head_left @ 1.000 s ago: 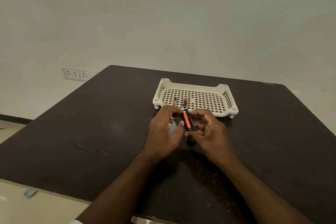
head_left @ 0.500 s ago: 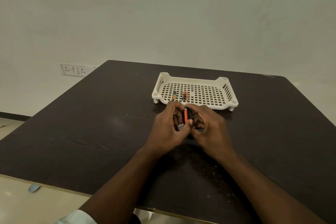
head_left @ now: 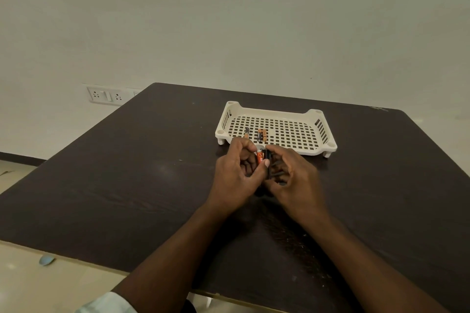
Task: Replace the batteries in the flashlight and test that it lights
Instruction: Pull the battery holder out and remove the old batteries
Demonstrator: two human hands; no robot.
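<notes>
Small orange-and-black cylindrical battery (head_left: 260, 156) upright between both hands, above the dark wooden table (head_left: 127, 173). Pinched by the left hand (head_left: 235, 175), forefinger curled over the top and thumb pressed against the lower side. Touching, on the right, a black piece of the flashlight (head_left: 268, 164), gripped by the curled fingers of the right hand (head_left: 296, 178); hard to tell more of that piece. Just beyond the fingertips, a cream perforated plastic tray (head_left: 315, 132) with three more small batteries (head_left: 262, 134) lying near its front edge. Farther left, a white wall socket (head_left: 105, 95).
</notes>
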